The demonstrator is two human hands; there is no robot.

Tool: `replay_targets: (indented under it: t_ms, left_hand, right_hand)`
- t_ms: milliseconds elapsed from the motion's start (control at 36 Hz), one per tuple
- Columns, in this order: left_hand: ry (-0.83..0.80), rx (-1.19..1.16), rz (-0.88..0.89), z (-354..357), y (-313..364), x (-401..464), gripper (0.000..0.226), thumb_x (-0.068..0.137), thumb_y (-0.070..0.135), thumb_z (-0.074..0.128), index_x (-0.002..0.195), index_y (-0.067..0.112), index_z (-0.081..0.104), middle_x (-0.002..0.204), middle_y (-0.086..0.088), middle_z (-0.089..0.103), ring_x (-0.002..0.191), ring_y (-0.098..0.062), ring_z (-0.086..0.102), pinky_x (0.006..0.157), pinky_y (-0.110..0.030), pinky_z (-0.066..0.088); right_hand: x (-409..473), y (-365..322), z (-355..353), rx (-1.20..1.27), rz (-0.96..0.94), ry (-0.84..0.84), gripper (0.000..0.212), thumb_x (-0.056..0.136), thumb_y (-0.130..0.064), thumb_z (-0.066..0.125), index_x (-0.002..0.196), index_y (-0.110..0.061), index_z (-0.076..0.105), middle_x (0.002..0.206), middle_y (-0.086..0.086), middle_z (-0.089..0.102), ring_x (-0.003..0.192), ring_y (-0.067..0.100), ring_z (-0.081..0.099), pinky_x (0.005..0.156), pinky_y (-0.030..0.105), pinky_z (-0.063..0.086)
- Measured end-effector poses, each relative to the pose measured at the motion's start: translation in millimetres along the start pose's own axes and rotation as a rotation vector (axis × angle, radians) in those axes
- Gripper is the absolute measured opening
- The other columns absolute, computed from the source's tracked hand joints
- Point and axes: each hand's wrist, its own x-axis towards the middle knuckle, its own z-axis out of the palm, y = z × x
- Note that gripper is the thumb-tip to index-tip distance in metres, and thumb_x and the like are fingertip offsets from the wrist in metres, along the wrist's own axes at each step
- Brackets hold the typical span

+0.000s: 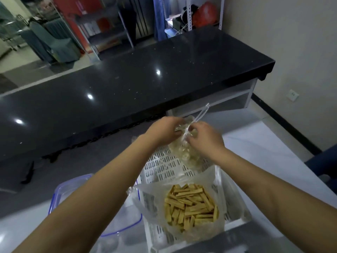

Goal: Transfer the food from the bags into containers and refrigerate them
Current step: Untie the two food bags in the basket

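Note:
A clear knotted plastic bag (pixel 184 152) of pale food hangs above the far end of a white slotted basket (pixel 164 168). My left hand (pixel 164 129) grips the bag's top from the left. My right hand (pixel 202 136) pinches the tied neck from the right, and the bag's twisted handles (pixel 201 113) stick up between them. In the basket's near end lies a second clear bag (pixel 191 203), its mouth spread wide, full of yellow-brown food sticks. A clear container with a blue rim (pixel 73 187) stands left of the basket, partly hidden by my left forearm.
The basket and container sit on a pale table (pixel 264 152). A long black glossy counter (pixel 145 73) runs across beyond it, with a grey floor gap between. Metal shelves (pixel 189 13) and a wall stand behind.

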Motion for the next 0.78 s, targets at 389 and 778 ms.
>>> replay_targets:
  t_ms: [389, 778]
  left_hand:
    - [0.092, -0.32, -0.126, -4, -18, -23, 0.007, 0.092, 0.027, 0.07, 0.095, 0.02, 0.069, 0.099, 0.006, 0.069, 0.098, -0.016, 0.065, 0.088, -0.04, 0.055]
    - [0.169, -0.546, -0.438, 10, -37, -102, 0.014, 0.095, 0.028, 0.066, 0.085, 0.019, 0.071, 0.081, 0.001, 0.071, 0.075, -0.016, 0.065, 0.073, -0.035, 0.053]
  right_hand:
    - [20, 6, -20, 0.377, -0.192, -0.133, 0.009, 0.088, -0.012, 0.072, 0.089, -0.02, 0.069, 0.116, -0.001, 0.059, 0.099, 0.006, 0.058, 0.089, 0.01, 0.043]
    - [24, 39, -41, 0.294, -0.163, -0.227, 0.012, 0.087, -0.016, 0.075, 0.083, -0.025, 0.069, 0.105, -0.005, 0.057, 0.1, 0.008, 0.06, 0.092, 0.029, 0.046]
